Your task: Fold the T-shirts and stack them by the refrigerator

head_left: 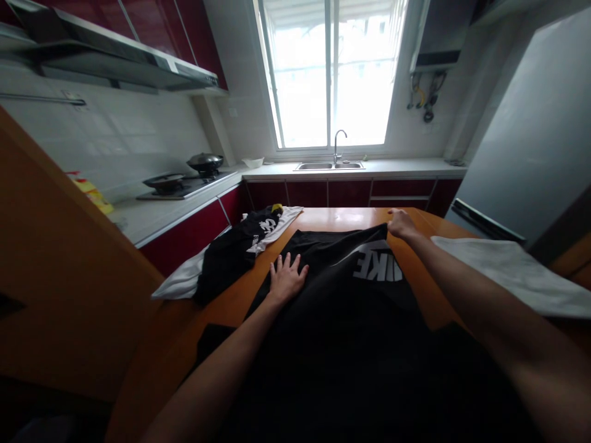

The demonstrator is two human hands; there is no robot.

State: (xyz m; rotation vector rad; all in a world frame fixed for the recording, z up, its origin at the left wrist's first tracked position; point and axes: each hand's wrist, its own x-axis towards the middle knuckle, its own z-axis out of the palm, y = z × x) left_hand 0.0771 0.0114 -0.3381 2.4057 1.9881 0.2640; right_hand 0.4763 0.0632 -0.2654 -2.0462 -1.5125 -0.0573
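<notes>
A black shirt (341,320) with a grey NIKE print lies spread over the wooden table, its hem toward the window and the print upside down. Flat on its upper left part rests my left hand (287,280), fingers spread. My right hand (401,223) is closed on the far right corner of the hem and holds it slightly raised, so the cloth is pulled into a slanting fold. The shirt's near part is dark and runs out of view at the bottom.
Black and white clothes (235,246) lie heaped on the table's left. A white cloth (512,271) is at the right edge of the table (157,363). Beyond are a stove with pans (205,162), a sink (318,166) and a fridge (530,129).
</notes>
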